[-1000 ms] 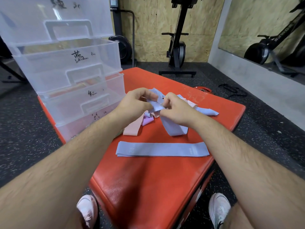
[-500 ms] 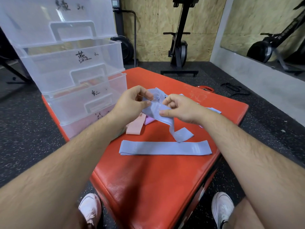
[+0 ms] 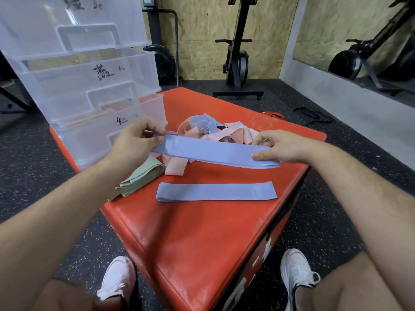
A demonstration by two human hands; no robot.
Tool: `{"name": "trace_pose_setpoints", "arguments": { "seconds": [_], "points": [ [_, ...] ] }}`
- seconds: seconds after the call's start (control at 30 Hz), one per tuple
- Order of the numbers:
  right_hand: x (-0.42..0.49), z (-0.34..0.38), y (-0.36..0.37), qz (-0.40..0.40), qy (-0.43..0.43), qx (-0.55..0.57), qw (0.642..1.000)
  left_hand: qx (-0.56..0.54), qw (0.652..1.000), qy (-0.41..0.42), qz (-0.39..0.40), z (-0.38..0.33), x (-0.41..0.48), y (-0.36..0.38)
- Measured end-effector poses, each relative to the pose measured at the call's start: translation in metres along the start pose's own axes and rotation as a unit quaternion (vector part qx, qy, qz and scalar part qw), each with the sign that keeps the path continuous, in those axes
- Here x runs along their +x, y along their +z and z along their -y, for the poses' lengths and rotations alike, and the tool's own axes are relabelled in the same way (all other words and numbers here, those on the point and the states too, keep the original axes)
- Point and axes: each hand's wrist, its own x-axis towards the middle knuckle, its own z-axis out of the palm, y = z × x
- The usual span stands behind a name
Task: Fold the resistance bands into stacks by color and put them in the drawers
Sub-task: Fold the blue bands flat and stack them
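A blue resistance band [image 3: 211, 153] is stretched flat in the air between my hands, above the red padded box [image 3: 202, 239]. My left hand [image 3: 134, 144] pinches its left end and my right hand [image 3: 278, 147] pinches its right end. Below it, a flattened blue band [image 3: 216, 191] lies on the box. Behind my hands sits a tangled pile of pink and blue bands [image 3: 215, 131]. A folded green band [image 3: 139, 178] lies at the box's left edge. The clear plastic drawers [image 3: 89, 86] stand at the back left, hand-labelled on their fronts.
Dark rubber gym floor surrounds the box. An exercise machine [image 3: 238, 61] stands by the plywood wall behind. A red object [image 3: 272, 115] and a black strap [image 3: 314, 114] lie on the floor at the right. My white shoes [image 3: 296, 274] are at the box's near corner.
My hands have moved apart, pulling the bunched blue band out flat and level. The pile of pink and blue bands and the green band are now uncovered.
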Motion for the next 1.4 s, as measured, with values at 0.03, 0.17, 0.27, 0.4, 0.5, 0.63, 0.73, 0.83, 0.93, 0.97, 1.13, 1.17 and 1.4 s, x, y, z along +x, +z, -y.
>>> {"name": "trace_pose_setpoints", "arguments": {
  "seconds": [0.03,0.17,0.27,0.4,0.5,0.63,0.73,0.83,0.93,0.97,1.13,1.17,1.4],
  "points": [
    [-0.004,-0.004,-0.003,0.0,0.005,0.018,1.0,0.014,1.0,-0.002,0.004,0.004,-0.004,-0.001],
    [-0.015,-0.013,0.002,0.031,0.015,0.002,0.999,0.112,0.993,-0.003,0.033,0.018,-0.021,0.006],
    [-0.016,-0.017,0.02,0.052,0.032,-0.098,0.993,0.218,0.974,0.019,0.058,0.029,-0.03,0.012],
    [-0.016,-0.019,0.038,0.064,0.054,-0.159,0.984,0.287,0.951,0.057,0.099,0.044,-0.037,0.016],
    [-0.018,-0.019,0.048,0.06,0.046,-0.195,0.978,0.33,0.932,0.074,0.13,0.052,-0.04,0.019],
    [-0.016,-0.024,0.052,0.059,0.044,-0.233,0.97,0.355,0.915,0.118,0.152,0.056,-0.041,0.019],
    [-0.019,-0.021,0.049,0.06,0.021,-0.244,0.968,0.413,0.889,0.114,0.162,0.058,-0.04,0.022],
    [-0.025,-0.016,0.052,0.098,0.006,-0.199,0.975,0.417,0.878,0.111,0.209,0.057,-0.042,0.03],
    [-0.023,-0.019,0.057,0.119,0.002,-0.206,0.971,0.387,0.874,0.123,0.266,0.058,-0.043,0.038],
    [-0.022,-0.021,0.058,0.117,0.003,-0.21,0.971,0.378,0.876,0.113,0.278,0.058,-0.043,0.041],
    [-0.019,-0.027,0.055,0.106,-0.001,-0.208,0.972,0.361,0.883,0.11,0.281,0.064,-0.04,0.054],
    [-0.019,-0.029,0.053,0.104,-0.002,-0.206,0.973,0.357,0.883,0.116,0.282,0.064,-0.038,0.055],
    [-0.021,-0.036,0.043,0.107,0.037,-0.218,0.969,0.361,0.873,0.135,0.298,0.061,-0.034,0.064]
  ]
}}
